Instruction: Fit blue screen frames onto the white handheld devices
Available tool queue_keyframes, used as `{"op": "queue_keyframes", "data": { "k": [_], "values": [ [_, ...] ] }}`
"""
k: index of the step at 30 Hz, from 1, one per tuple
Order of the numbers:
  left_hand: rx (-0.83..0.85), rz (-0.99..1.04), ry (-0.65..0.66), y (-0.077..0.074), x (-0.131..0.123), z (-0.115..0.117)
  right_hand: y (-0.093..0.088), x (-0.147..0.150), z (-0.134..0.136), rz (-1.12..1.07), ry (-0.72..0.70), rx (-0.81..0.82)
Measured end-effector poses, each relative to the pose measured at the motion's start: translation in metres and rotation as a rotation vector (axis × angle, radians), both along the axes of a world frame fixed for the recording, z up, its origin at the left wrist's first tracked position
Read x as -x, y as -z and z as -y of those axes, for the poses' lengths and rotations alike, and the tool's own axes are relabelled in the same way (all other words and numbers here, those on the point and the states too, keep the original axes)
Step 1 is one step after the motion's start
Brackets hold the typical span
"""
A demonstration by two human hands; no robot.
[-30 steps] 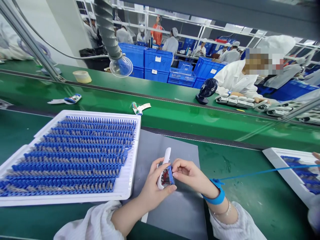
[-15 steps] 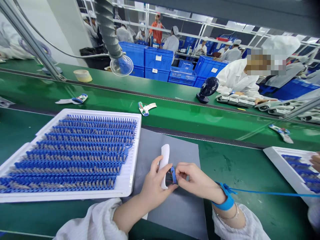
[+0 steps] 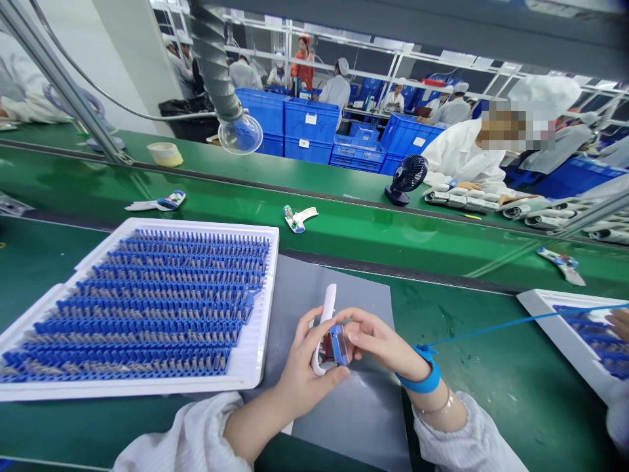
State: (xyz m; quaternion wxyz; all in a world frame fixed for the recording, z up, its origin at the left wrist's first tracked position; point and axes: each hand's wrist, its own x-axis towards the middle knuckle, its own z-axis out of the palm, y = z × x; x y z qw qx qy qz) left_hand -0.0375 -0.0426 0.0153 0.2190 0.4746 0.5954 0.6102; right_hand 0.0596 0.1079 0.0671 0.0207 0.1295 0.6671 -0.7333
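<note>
A white curved plastic shell (image 3: 330, 303) stands nearly upright in my left hand (image 3: 301, 367), whose fingers and thumb wrap round it. Red wires or parts show inside the shell, too small to make out. A small blue framed part with a clear face (image 3: 339, 345) sits at the shell's right side, near my left thumb tip. My right hand (image 3: 376, 341) has its fingers curled against the right edge of this blue part. A blue wrist strap (image 3: 425, 377) with a cord circles my right wrist. Both hands are above a grey mat (image 3: 366, 413).
Left of the mat lies a white tray (image 3: 268, 288) with rows of blue parts. Another tray (image 3: 550, 321) is at the right, a co-worker's hand over it. Shell assemblies (image 3: 301, 219) lie on the green belt (image 3: 363, 236). A fan (image 3: 407, 177) and a person in white are beyond.
The shell has turned, so its inside and the blue part's clear face show more. My right fingers have moved onto the blue part's upper edge. Pieces on the belt have shifted right.
</note>
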Motion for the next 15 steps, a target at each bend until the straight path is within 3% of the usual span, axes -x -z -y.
{"op": "queue_keyframes", "data": {
  "k": [15],
  "values": [
    [0.133,-0.062,-0.140,-0.002,-0.003,-0.001,0.014,0.006,0.021,0.000,0.063,0.175]
  ]
}}
